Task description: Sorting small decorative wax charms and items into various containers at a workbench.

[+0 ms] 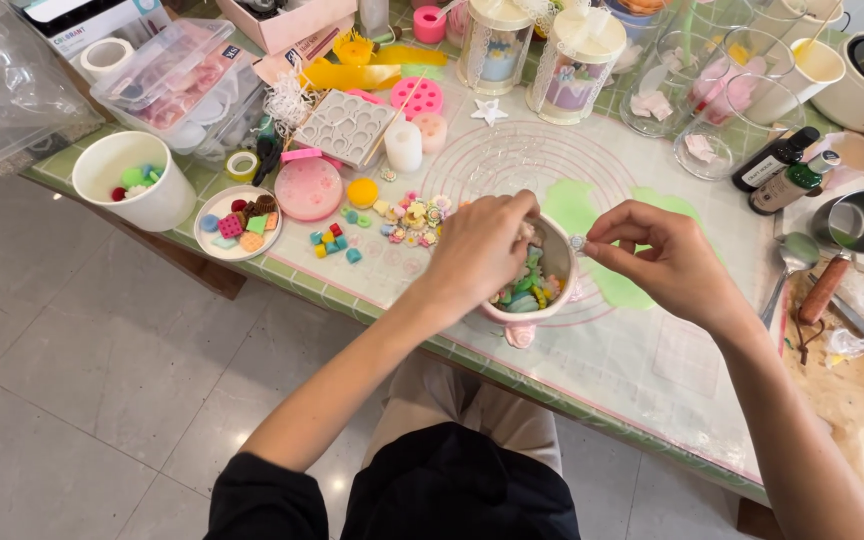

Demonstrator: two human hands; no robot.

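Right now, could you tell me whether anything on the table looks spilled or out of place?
Pale green patches lie smeared on the clear mat behind the pink cup, like spilled wax. Small coloured pieces lie scattered loose on the mat. Nothing looks broken.

Upright pink cup (542, 300) of pastel pieces on mat; tiny pale bead (578, 242) above rim.

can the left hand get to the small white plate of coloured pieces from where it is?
Probably yes. The left hand is at the rim of the pink cup, and the white plate lies further left on the table with only small loose pieces between. Nothing tall blocks the way.
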